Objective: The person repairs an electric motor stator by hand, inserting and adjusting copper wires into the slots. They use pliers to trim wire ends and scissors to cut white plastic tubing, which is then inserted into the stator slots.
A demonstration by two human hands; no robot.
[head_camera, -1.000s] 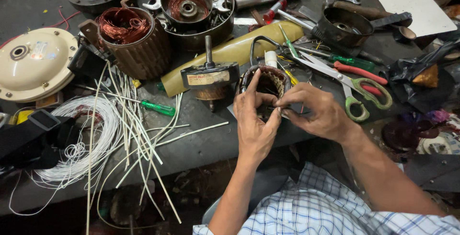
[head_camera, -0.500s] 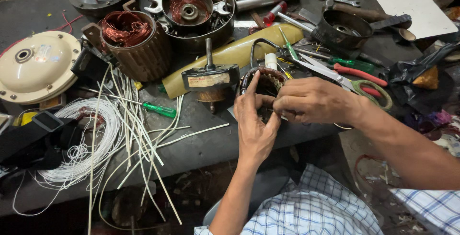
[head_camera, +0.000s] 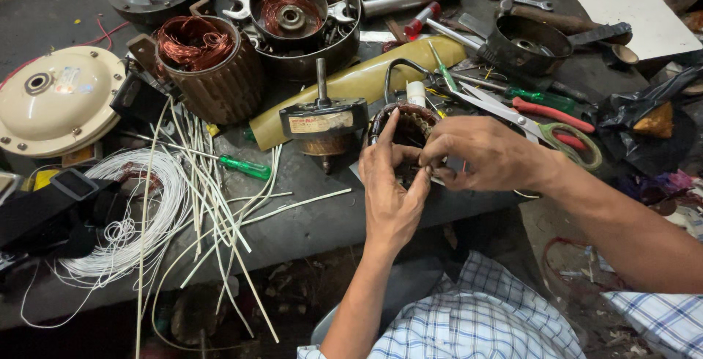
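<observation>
Since a moment ago the right hand (head_camera: pixel 480 155) has slid further over the small motor stator (head_camera: pixel 407 129), its fingers now curled against the near rim, while the left hand has barely shifted. At nine o'clock a cream round cover (head_camera: pixel 55 99) sits on the dark workbench (head_camera: pixel 307 212), with a coil of white wire (head_camera: pixel 124 220) at seven o'clock below it. A copper-wound stator (head_camera: pixel 209 66) stands at eleven. Centre, the left hand (head_camera: pixel 388 190) pinches the small motor stator, index finger raised along its rim, fingers narrowly closed. At three o'clock lie scissors (head_camera: pixel 542 121) with red and green handles.
</observation>
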